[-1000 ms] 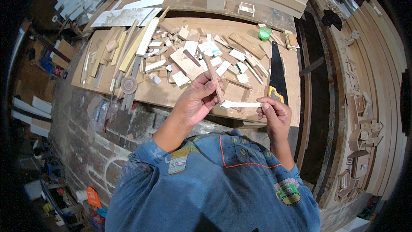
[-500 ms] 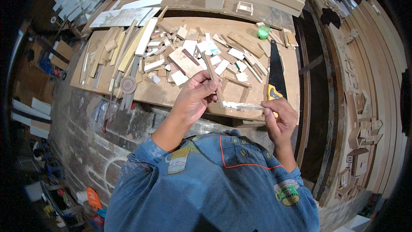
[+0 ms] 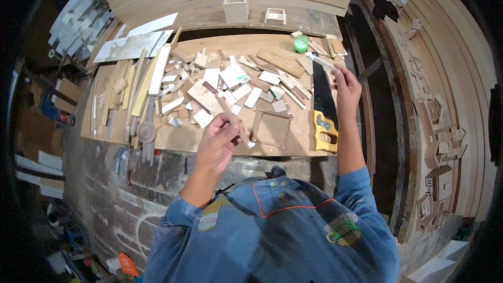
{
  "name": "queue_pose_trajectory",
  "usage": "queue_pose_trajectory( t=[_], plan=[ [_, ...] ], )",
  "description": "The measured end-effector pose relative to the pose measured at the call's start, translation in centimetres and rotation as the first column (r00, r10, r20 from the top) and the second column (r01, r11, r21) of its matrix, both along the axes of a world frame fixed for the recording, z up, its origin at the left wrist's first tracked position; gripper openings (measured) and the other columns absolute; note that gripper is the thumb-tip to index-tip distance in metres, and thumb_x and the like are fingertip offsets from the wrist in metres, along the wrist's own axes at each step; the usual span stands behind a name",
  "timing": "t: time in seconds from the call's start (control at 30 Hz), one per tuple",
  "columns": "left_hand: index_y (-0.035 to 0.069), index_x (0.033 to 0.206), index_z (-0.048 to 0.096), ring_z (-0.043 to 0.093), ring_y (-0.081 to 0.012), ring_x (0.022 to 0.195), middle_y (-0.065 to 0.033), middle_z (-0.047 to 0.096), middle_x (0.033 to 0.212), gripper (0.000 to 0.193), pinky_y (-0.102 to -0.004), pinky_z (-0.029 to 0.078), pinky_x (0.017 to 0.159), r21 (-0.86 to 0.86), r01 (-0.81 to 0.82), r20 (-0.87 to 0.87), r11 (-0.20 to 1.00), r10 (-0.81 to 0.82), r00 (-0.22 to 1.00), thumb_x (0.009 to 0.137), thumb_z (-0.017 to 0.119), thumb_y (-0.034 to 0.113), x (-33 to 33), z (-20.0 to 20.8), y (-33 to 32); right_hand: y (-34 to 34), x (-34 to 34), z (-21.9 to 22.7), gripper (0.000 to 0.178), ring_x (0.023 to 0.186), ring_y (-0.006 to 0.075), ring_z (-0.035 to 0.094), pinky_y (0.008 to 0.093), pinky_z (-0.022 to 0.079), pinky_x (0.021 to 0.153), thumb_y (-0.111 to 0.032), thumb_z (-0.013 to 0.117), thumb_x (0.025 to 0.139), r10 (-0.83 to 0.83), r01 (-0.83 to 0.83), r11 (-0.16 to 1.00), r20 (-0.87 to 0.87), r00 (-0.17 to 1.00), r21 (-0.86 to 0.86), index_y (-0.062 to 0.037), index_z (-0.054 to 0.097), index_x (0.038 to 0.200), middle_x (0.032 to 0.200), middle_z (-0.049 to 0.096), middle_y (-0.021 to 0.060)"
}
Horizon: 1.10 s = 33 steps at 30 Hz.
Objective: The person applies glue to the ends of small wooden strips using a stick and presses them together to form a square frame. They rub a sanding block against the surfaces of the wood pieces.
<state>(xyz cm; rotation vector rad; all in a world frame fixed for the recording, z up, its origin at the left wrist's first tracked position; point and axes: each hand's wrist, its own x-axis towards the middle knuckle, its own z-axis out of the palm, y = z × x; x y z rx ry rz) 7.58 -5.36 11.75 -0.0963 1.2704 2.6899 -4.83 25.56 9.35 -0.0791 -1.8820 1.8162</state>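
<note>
Pinched in my left hand (image 3: pixel 217 140) is a narrow wooden strip (image 3: pixel 224 106), tilted, with a white blob at its near end. My right hand (image 3: pixel 348 89) grips a thin stick (image 3: pixel 326 64) whose far end is coated white, like glue. That stick is held above the black blade of a handsaw (image 3: pixel 324 89), close to a green container (image 3: pixel 301 43). Between my hands a small rectangular wooden frame (image 3: pixel 287 132) lies flat near the bench's front edge. The saw's yellow handle points toward me.
Many wood offcuts (image 3: pixel 208 97) cover the middle of the workbench (image 3: pixel 181 131). Long strips (image 3: pixel 140 89) and a round wooden disc (image 3: pixel 146 132) lie at left. Two small open boxes (image 3: pixel 236 10) stand at the back. Little wooden house models (image 3: pixel 439 182) sit on the right.
My right hand has moved away and up to the right with its stick, from the strip's end toward the green container. My left hand still holds the strip; the head view has shifted.
</note>
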Motion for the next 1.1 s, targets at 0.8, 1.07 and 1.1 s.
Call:
queue_pose_trajectory(
  t=[0.8, 1.07, 1.1],
  plan=[
    [0.003, 0.106, 0.06, 0.061, -0.0123, 0.084, -0.0036, 0.065, 0.094, 0.026, -0.0265, 0.048, 0.078, -0.068, -0.018, 0.118, 0.998, 0.026, 0.993, 0.083, 0.07, 0.008, -3.7, -1.5, 1.3, -8.1, -0.4, 4.6, 0.019, 0.084, 0.0218, 0.066, 0.0292, 0.051, 0.075, 0.006, 0.063, 0.079, 0.541, -0.423, 0.8, -0.208, 0.815, 0.426, 0.0, 0.07, 0.096, 0.089, 0.068, 0.0135],
    [0.002, 0.106, 0.06, 0.06, -0.0121, 0.085, -0.0038, 0.064, 0.095, 0.025, -0.0257, 0.047, 0.078, -0.057, 0.001, 0.146, 0.998, 0.007, 0.989, 0.084, 0.069, 0.007, -4.6, -2.3, 2.2, -7.1, -2.0, 3.7, 0.018, 0.083, 0.0226, 0.067, 0.028, 0.051, 0.073, 0.007, 0.063, 0.078, 0.415, -0.23, 0.844, -0.319, 0.852, 0.484, 0.0006, 0.07, 0.093, 0.089, 0.068, 0.0143],
    [0.002, 0.106, 0.06, 0.06, -0.0122, 0.086, -0.0038, 0.064, 0.095, 0.024, -0.0258, 0.047, 0.079, -0.056, 0.008, 0.153, 0.998, 0.0, 0.988, 0.084, 0.069, 0.006, -4.8, -2.4, 2.2, -6.6, -2.7, 3.5, 0.018, 0.082, 0.0219, 0.066, 0.0277, 0.051, 0.072, 0.007, 0.063, 0.079, 0.37, -0.2, 0.858, -0.3, 0.879, 0.472, 0.0005, 0.07, 0.093, 0.089, 0.068, 0.0139]
  ],
)
